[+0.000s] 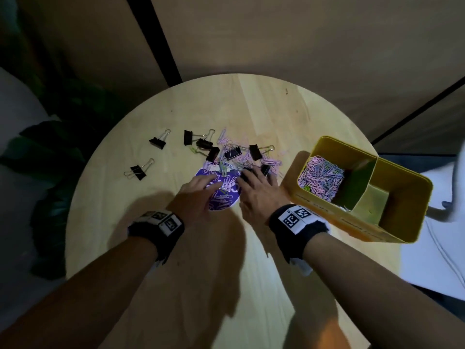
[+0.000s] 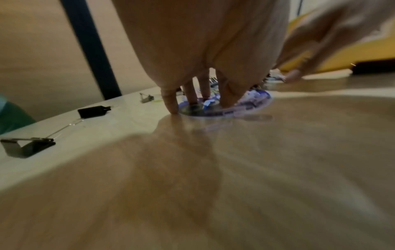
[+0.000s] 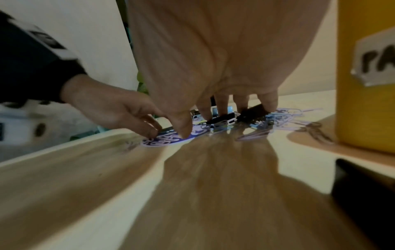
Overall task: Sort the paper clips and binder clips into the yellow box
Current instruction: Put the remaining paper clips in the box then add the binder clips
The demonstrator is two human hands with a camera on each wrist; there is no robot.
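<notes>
Clips for sorting, mid desk [image 1: 201, 273]: loose pink and lilac paper clips [image 1: 270, 162] tangled with black binder clips [image 1: 232, 153], partly spilling over a purple round card [image 1: 224, 201]. Two more binder clips well apart toward the left edge. Yellow box [image 1: 392, 224] at the right edge, near the pile, with a heap of paper clips already in the compartment nearest it; remaining compartments apparently without clips, so sorting only part done by the look of it.

Left hand [image 1: 198, 195] over the card, fingers [image 2: 171, 101] spread and planted tip-down on card and desk, nothing clearly pinched. Right hand [image 1: 259, 192] just beside it, fingers [image 3: 222, 104] apart and resting on two binder clips, thumb down at the card's edge, not yet closed round anything.

Handling, as a judgement: paper clips light, thin, slippery, prone to snagging on one another; better raked together and scooped than picked singly. Binder clips stiff and a little heavier; best taken by the black body or pinched at the wire loops. Blur in both wrist views, so finer contact hard to tell.
</notes>
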